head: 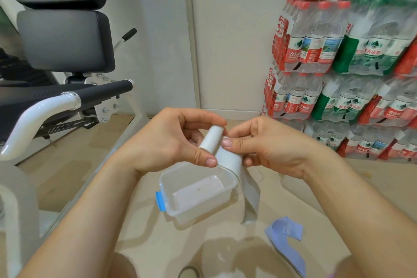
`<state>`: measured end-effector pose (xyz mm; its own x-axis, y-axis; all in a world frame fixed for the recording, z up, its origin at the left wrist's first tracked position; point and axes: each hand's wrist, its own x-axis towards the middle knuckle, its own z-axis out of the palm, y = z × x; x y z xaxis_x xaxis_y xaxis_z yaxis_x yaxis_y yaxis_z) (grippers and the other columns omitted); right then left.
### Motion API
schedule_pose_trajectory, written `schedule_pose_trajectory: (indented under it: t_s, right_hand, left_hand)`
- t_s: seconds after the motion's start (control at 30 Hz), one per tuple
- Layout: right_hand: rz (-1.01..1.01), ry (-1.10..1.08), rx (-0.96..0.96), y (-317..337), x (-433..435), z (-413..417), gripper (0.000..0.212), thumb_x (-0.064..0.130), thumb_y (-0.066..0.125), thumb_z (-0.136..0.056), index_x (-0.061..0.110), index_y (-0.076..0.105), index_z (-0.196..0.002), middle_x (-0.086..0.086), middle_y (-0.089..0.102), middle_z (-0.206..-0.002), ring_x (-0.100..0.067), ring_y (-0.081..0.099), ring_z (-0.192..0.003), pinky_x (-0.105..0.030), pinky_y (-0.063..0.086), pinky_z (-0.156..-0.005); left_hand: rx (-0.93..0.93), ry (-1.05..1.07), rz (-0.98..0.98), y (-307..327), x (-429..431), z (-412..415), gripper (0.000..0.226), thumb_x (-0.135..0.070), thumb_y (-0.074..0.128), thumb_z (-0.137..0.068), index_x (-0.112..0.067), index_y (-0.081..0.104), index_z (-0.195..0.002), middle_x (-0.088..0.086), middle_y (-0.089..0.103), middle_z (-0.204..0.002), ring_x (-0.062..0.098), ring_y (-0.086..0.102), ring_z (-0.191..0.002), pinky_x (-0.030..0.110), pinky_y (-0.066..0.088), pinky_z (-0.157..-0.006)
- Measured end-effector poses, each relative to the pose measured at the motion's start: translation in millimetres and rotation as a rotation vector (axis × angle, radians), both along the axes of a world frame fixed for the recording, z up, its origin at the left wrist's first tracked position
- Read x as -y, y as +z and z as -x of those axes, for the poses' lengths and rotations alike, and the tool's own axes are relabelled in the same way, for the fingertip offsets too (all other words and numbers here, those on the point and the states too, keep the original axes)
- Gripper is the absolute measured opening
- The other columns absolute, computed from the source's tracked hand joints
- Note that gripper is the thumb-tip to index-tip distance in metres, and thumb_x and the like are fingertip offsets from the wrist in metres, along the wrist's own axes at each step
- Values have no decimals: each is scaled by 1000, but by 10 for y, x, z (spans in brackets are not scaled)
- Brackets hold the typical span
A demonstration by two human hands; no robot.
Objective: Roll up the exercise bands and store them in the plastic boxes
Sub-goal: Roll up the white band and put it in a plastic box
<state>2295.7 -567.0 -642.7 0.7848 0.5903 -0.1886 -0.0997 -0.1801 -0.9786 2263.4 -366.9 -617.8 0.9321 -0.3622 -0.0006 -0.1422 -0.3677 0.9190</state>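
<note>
A white exercise band [222, 153], partly rolled into a tube, is held up between both hands. My left hand [171, 140] pinches the roll's left end with thumb and fingers. My right hand [266, 144] grips the right side, thumb on top of the roll. The band's loose tail [250, 196] hangs down to the glass table. Right below the hands stands a clear plastic box [180, 205] with a blue clip, open and with nothing in it. A pale blue band [284, 239] lies flat on the table at the lower right.
A glass table [144, 228] carries the box and bands. A gym machine [61, 40] with black pads and a white handle stands at the left. Stacked packs of water bottles [343, 70] fill the right wall. A dark ring [189, 272] shows at the bottom edge.
</note>
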Motion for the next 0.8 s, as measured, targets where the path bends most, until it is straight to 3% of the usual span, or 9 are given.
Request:
schedule_pose_trajectory:
  t_s: [0.1, 0.17, 0.3, 0.4, 0.47, 0.53, 0.6, 0.73, 0.8]
  right_hand:
    - [74, -62, 49, -11, -27, -9, 20, 15, 70, -83, 0, 72, -96, 1, 65, -71, -4, 54, -60, -14, 43, -51]
    - [99, -102, 73, -19, -42, -15, 22, 15, 74, -80, 1, 71, -96, -5, 66, -76, -9, 55, -66, -16, 44, -52]
    - [33, -185, 85, -19, -68, -22, 25, 8, 78, -75, 10, 63, -94, -13, 66, -77, -20, 51, -69, -20, 45, -54]
    - [-23, -216, 62, -15, -62, -30, 31, 8, 77, -75, 14, 56, -97, -11, 68, -73, -21, 50, -66, -24, 43, -56]
    - [-24, -223, 53, -25, -65, -30, 36, 21, 82, -70, 17, 56, -96, -10, 67, -73, -19, 53, -67, -27, 44, -58]
    - [30, -246, 93, -63, -97, -22, 52, 43, 85, -54, 21, 57, -92, -17, 70, -81, -21, 55, -71, -30, 44, -62]
    - [69, -289, 155, -107, -145, -8, 61, 52, 83, -43, 23, 55, -88, -18, 73, -84, -21, 57, -72, -33, 43, -62]
    - [24, -346, 144, -110, -129, -38, 48, 37, 86, -57, 23, 50, -86, -6, 66, -73, -21, 58, -69, -32, 42, -61]
    - [-29, -346, 94, -91, -92, -54, 45, 30, 86, -62, 23, 49, -86, -9, 63, -74, -22, 56, -69, -30, 41, -58]
  left_hand:
    - [38, 36, -139, -9, 25, -7, 63, 0, 89, -50, -27, 69, -104, -12, 71, -74, 11, 53, -63, 25, 52, -67]
    - [69, 49, -230, -18, 30, -14, 62, -5, 90, -53, -37, 68, -101, -10, 62, -61, 9, 53, -59, 24, 50, -65]
    - [121, 82, -332, -20, 28, -22, 63, -13, 90, -55, -49, 64, -99, -3, 57, -61, 7, 53, -56, 31, 49, -66]
    - [166, 107, -438, -19, 61, -15, 64, -19, 89, -57, -52, 61, -103, -2, 61, -66, 4, 53, -55, 28, 51, -65]
    - [196, 102, -520, -19, 92, -6, 63, -22, 88, -59, -53, 59, -105, -5, 60, -63, 2, 50, -53, 23, 48, -61]
    - [233, 75, -600, -23, 133, 5, 61, -23, 86, -62, -52, 57, -107, -9, 57, -58, 1, 51, -55, 20, 46, -59]
    - [267, 48, -640, -34, 171, 11, 59, -21, 84, -64, -49, 58, -109, -10, 56, -57, 0, 52, -59, 18, 44, -58]
    - [214, 56, -465, -71, 163, -6, 65, -12, 82, -67, -46, 58, -117, -9, 53, -63, 3, 47, -56, 23, 48, -64]
    - [131, 42, -281, -89, 124, -11, 69, -7, 83, -67, -43, 58, -120, -8, 62, -80, 5, 50, -61, 22, 50, -66]
